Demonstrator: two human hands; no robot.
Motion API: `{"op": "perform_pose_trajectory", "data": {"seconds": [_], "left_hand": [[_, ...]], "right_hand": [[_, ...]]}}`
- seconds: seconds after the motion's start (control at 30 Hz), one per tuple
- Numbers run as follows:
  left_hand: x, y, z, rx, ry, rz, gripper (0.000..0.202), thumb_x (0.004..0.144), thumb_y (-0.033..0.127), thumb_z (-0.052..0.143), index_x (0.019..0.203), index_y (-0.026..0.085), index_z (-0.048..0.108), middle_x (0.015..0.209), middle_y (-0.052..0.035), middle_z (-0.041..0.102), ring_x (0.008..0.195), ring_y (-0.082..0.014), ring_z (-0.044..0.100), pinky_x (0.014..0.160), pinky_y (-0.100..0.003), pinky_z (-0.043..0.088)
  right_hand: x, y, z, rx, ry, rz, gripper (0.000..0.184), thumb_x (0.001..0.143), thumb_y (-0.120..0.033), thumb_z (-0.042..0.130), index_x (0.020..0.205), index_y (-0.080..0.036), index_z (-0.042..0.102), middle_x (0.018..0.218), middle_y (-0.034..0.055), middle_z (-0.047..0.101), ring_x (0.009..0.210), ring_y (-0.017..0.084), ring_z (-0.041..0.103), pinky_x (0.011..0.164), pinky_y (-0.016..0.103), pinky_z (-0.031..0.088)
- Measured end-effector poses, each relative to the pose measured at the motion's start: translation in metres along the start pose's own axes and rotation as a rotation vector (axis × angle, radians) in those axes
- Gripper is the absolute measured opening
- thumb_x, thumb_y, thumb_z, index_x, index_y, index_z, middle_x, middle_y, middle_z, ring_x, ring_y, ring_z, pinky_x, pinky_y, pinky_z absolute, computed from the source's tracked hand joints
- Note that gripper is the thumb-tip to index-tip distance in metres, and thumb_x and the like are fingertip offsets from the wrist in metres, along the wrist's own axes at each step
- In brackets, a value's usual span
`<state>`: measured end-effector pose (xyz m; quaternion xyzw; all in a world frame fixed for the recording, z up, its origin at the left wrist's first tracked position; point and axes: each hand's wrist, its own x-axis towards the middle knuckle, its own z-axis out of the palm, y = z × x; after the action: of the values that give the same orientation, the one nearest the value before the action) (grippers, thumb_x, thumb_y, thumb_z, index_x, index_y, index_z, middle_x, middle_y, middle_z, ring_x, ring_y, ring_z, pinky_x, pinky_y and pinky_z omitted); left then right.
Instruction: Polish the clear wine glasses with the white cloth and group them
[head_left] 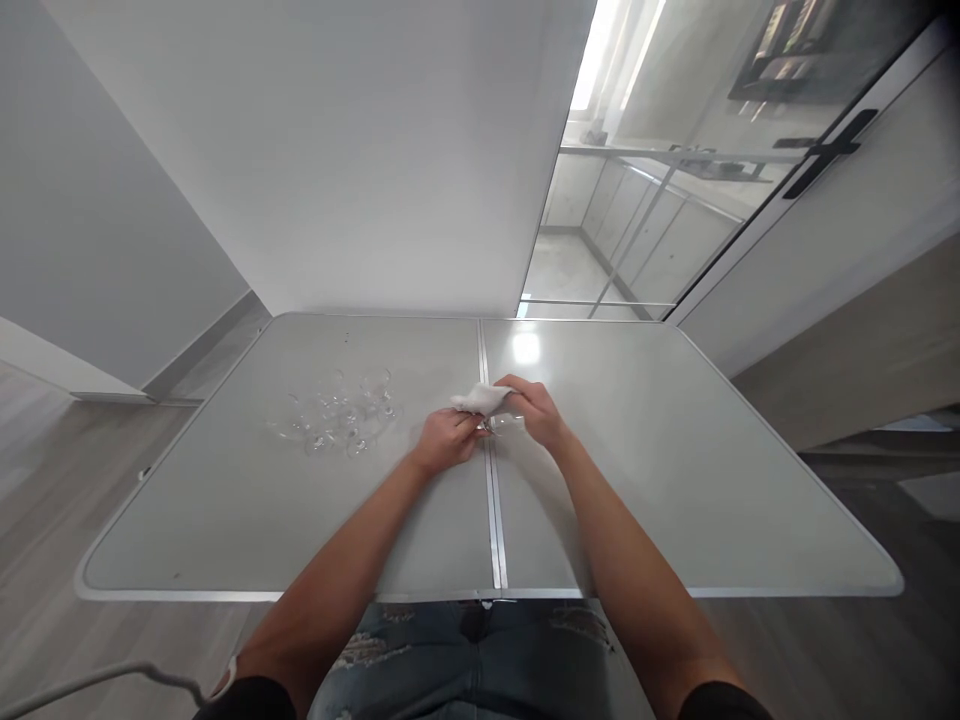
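Note:
Over the table's middle seam, my left hand (448, 440) is closed around one end of a small clear piece (510, 420), glass or plastic. Its exact kind is hard to make out, since fingers cover much of it. A crumpled white cloth or tissue (482, 399) is pinched in my right hand (537, 408), and it lies against my left fingertips just above the clear piece. To the left, a loose heap of small transparent pieces (349, 415) with rounded ends rests on the tabletop.
The pale folding table (675, 480) has a metal rim and a metal centre seam (493, 530). A white wall (360, 160) stands behind it, with a glass door (615, 220) at the right. A grey cable (112, 675) runs at lower left.

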<state>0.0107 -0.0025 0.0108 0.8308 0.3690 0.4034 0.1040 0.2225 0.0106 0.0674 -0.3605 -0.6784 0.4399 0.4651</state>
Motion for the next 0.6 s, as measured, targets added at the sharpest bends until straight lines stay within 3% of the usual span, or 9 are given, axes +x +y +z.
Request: {"op": "perform_pose_trajectory", "data": {"seconds": [0.1, 0.17, 0.3, 0.43, 0.53, 0.6], "left_hand": [[0.002, 0.002, 0.0, -0.122, 0.067, -0.094, 0.023, 0.088, 0.044, 0.069, 0.088, 0.021, 0.076, 0.068, -0.0083, 0.067, 0.061, -0.0187, 0.058, 0.065, -0.03, 0.043], [0.002, 0.003, 0.0, -0.187, 0.12, -0.172, 0.025, 0.087, 0.046, 0.07, 0.085, 0.021, 0.074, 0.066, -0.0068, 0.065, 0.059, -0.0175, 0.055, 0.064, -0.03, 0.042], [0.002, 0.004, -0.002, -0.231, 0.217, -0.313, 0.029, 0.09, 0.046, 0.066, 0.078, 0.02, 0.07, 0.065, -0.0035, 0.062, 0.057, -0.0145, 0.048, 0.062, -0.028, 0.039], [0.003, 0.002, -0.004, -0.251, 0.286, -0.41, 0.034, 0.094, 0.044, 0.06, 0.072, 0.019, 0.065, 0.06, 0.0007, 0.054, 0.055, -0.0127, 0.043, 0.058, -0.026, 0.036], [0.004, -0.004, -0.004, -0.262, 0.36, -0.478, 0.032, 0.094, 0.043, 0.06, 0.075, 0.018, 0.066, 0.06, 0.0013, 0.054, 0.056, -0.0126, 0.046, 0.059, -0.025, 0.037], [0.003, -0.009, -0.005, -0.246, 0.399, -0.522, 0.029, 0.092, 0.042, 0.061, 0.078, 0.018, 0.068, 0.062, 0.0011, 0.057, 0.057, -0.0127, 0.047, 0.059, -0.025, 0.038]], "right_hand": [[0.004, 0.004, 0.004, 0.456, 0.139, 0.209, 0.012, 0.086, -0.032, 0.063, 0.086, -0.022, 0.069, 0.073, -0.0009, 0.063, 0.067, 0.017, 0.057, 0.062, 0.027, 0.048], [0.006, 0.009, 0.016, 0.586, 0.204, 0.235, 0.012, 0.084, -0.032, 0.064, 0.092, -0.023, 0.067, 0.079, -0.0006, 0.067, 0.071, 0.017, 0.06, 0.064, 0.028, 0.051], [0.008, 0.021, 0.043, 0.739, 0.213, 0.244, 0.023, 0.086, -0.033, 0.065, 0.104, -0.02, 0.069, 0.1, 0.004, 0.073, 0.089, 0.02, 0.067, 0.077, 0.032, 0.057], [0.001, 0.029, 0.054, 0.591, 0.281, 0.185, 0.029, 0.09, -0.037, 0.066, 0.113, -0.02, 0.071, 0.105, 0.0052, 0.074, 0.097, 0.022, 0.069, 0.084, 0.034, 0.059], [-0.006, 0.031, 0.053, 0.333, 0.339, 0.036, 0.04, 0.094, -0.037, 0.063, 0.133, -0.027, 0.065, 0.123, 0.0047, 0.072, 0.115, 0.023, 0.066, 0.102, 0.039, 0.054], [-0.007, 0.029, 0.05, 0.139, 0.284, -0.09, 0.046, 0.096, -0.035, 0.061, 0.142, -0.031, 0.059, 0.138, 0.0037, 0.066, 0.13, 0.024, 0.06, 0.116, 0.044, 0.044]]}}
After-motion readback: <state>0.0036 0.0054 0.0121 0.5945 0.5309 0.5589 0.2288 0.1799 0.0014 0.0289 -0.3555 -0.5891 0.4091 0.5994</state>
